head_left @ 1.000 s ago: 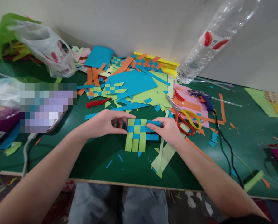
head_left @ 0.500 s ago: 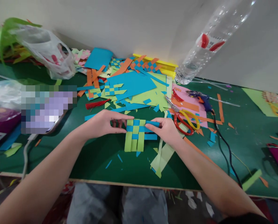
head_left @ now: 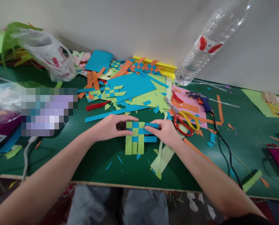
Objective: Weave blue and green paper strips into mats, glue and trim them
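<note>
A small woven paper piece of green upright strips and blue cross strips is held up over the table, between both hands. My left hand pinches its left side, thumb in front and index finger along the top edge. On the other side, my right hand grips the blue strip ends, thumb in front and fingers behind. Loose green ends hang at the bottom, and blue ends stick out to the right. Scissors with red and yellow handles lie just beyond my right hand.
Blue and green sheets and woven scraps lie at the back. A glue gun with a black cord rests at right, near a clear plastic bottle. A red tassel, a white plastic bag and a blurred-out device are at left.
My left hand has shifted to the right over the woven piece, its thumb now further across the front. My right hand keeps its grip on the blue ends. The view has tilted slightly.
</note>
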Tool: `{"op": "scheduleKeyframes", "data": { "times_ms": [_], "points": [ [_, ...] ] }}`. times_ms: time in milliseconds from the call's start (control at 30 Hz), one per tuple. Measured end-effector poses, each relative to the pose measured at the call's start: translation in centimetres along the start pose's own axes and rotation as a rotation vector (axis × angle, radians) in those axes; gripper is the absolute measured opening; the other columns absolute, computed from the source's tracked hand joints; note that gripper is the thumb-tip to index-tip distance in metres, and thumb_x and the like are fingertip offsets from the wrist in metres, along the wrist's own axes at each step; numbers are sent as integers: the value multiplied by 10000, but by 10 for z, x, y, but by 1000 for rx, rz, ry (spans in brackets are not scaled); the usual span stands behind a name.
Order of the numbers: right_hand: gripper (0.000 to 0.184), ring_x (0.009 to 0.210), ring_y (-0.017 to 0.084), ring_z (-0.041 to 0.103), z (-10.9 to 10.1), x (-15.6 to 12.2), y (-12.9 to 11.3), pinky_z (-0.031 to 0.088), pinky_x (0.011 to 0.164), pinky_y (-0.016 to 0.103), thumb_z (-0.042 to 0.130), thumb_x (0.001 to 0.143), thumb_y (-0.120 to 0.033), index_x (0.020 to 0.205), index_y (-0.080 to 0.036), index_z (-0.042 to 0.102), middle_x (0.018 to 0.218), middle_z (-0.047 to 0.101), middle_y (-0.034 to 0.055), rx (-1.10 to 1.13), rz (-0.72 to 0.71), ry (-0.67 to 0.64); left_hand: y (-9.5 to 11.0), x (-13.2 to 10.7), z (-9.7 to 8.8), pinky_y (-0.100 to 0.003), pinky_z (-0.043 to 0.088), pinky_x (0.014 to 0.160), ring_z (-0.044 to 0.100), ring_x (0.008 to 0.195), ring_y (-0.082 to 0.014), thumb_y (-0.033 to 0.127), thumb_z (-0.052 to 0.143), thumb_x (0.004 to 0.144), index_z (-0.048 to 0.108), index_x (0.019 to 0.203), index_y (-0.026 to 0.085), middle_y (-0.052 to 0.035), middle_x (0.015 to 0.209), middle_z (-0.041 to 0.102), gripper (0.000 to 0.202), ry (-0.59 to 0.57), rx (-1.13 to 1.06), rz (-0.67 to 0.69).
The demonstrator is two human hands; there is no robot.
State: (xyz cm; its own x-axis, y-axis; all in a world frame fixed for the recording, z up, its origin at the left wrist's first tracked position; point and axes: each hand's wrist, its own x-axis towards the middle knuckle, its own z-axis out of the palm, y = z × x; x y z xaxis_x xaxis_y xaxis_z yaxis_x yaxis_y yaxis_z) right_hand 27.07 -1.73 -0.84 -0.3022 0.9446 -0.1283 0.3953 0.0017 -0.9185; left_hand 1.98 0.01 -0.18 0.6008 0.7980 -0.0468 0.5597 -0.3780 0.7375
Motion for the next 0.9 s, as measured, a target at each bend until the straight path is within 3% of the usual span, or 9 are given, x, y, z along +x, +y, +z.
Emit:
{"op": "scheduleKeyframes", "data": {
  "times_ms": [100,300,500,767,900],
  "points": [
    [315,521,117,598,0,0,-1,427,442,219,705,750,-513,796,-202,724,642,690,4,52,15,-18,1,1,2,-209,488,597,526,594,-86,526,673,776,591,1241,279,-30,1064,682,533,-4,-36,24],
    [315,655,188,707,1,-1,-2,540,529,264,709,746,-508,828,-203,712,718,737,36,119,67,-52,3,2,2,-203,501,606,541,582,-77,516,667,783,640,1183,276,-35,1101,695,468,6,-59,31],
    [326,636,188,704,1,-1,0,538,511,265,697,758,-517,840,-202,715,718,742,41,85,57,-41,7,1,1,-208,487,589,565,580,-98,539,645,790,671,1167,275,-31,1043,731,461,26,-63,-11],
    [328,614,175,687,2,-1,0,513,501,254,693,758,-530,821,-209,718,699,733,28,51,32,-30,9,5,5,-203,384,493,525,540,-113,516,469,907,663,1192,233,-19,780,718,446,126,-43,-30],
    [304,546,148,647,4,-2,-1,463,447,234,693,760,-516,801,-215,718,668,721,16,23,3,-15,9,11,12,-192,357,461,480,494,-83,514,560,859,711,1079,215,-11,762,716,401,134,-81,-70]
  ]
}}
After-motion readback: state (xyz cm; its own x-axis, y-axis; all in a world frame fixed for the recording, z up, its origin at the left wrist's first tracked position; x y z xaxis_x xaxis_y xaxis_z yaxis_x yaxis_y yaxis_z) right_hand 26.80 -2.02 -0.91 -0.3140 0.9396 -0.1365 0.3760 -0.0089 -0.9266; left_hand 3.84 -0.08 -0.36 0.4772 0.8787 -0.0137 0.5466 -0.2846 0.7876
